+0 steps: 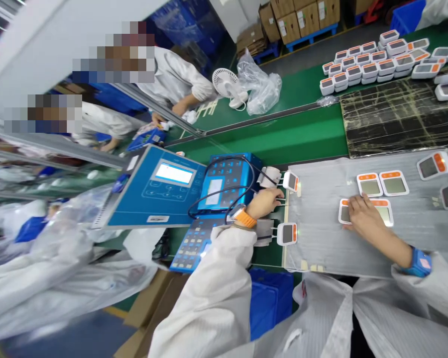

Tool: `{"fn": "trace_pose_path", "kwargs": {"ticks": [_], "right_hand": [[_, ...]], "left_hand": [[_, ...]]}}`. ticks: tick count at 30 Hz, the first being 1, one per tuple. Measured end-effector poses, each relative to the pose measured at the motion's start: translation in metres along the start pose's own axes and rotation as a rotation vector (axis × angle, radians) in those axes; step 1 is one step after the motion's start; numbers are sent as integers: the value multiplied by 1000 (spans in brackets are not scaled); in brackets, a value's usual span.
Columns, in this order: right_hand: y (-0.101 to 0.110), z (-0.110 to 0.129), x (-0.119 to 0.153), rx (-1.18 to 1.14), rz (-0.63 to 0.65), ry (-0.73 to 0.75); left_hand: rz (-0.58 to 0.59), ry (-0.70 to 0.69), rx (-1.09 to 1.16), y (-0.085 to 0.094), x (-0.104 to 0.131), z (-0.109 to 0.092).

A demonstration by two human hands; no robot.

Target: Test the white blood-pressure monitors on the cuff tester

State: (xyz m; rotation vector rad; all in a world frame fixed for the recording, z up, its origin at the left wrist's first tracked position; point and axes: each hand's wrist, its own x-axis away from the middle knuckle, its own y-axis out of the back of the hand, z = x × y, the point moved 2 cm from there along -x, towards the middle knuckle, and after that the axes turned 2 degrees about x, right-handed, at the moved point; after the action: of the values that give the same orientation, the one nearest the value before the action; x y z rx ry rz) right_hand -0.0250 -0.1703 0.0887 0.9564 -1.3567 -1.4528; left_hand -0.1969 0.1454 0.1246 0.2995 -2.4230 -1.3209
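Note:
My left hand (pixel 265 203), with an orange watch on its wrist, is at the left edge of the grey mat. Its fingers are closed around the ends of thin white tubes (pixel 282 202). Above and below it, a white monitor (pixel 290 181) and another white monitor (pixel 286 233) are plugged onto tubes. My right hand (pixel 366 219) lies over a white monitor (pixel 344 212) with orange buttons, fingers curled over its right side. Partly under that hand is a second monitor (pixel 385 211). Two more monitors, including one with a grey screen (pixel 393 183), lie side by side just beyond.
Blue tester boxes (pixel 227 184) with black cables stand left of the grey mat (pixel 321 248). More monitors (pixel 428 165) line its right side. Across the green bench are many stacked monitors (pixel 369 69), a white fan (pixel 226 83) and a plastic bag (pixel 263 87). Co-workers sit at left.

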Motion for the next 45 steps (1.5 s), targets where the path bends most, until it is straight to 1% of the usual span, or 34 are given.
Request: {"fn": "trace_pose_path", "kwargs": {"ticks": [2, 3, 5, 7, 9, 10, 11, 13, 15, 18, 23, 26, 34, 39, 45], "right_hand": [[14, 9, -20, -89, 83, -35], [20, 15, -32, -190, 104, -59], [25, 35, -60, -517, 146, -99], [19, 60, -88, -970, 237, -175], [7, 86, -112, -1408, 356, -335], [0, 96, -120, -1576, 396, -430], [-7, 103, -127, -1703, 422, -514], [-17, 111, -134, -1855, 440, -604], [-24, 112, -136, -1921, 444, -622], [-28, 108, -136, -1942, 449, -621], [-25, 108, -135, -1944, 432, -653], [-23, 109, -135, -1958, 430, -643], [-23, 106, -135, -1951, 478, -641], [-20, 107, -134, -1964, 463, -643], [-22, 113, -134, -1869, 386, -654]], "left_hand": [[-8, 17, 18, -7, 5, 0], [-23, 26, 31, -9, 7, 0], [-57, 38, 64, -11, 8, 1], [-87, 39, 107, -10, 8, 2], [-110, 37, 151, -8, 8, 2], [-120, 36, 173, -7, 8, 2], [-130, 36, 195, -7, 8, 3], [-146, 34, 234, -6, 8, 4], [-159, 30, 268, -6, 9, 6], [-169, 18, 307, -6, 10, 7], [-182, 0, 336, -7, 10, 5], [-190, -22, 351, -9, 9, 3], [-206, -45, 367, -9, 9, 3], [-219, -60, 365, -11, 9, 3], [-231, -58, 310, -14, 7, -1]]}}
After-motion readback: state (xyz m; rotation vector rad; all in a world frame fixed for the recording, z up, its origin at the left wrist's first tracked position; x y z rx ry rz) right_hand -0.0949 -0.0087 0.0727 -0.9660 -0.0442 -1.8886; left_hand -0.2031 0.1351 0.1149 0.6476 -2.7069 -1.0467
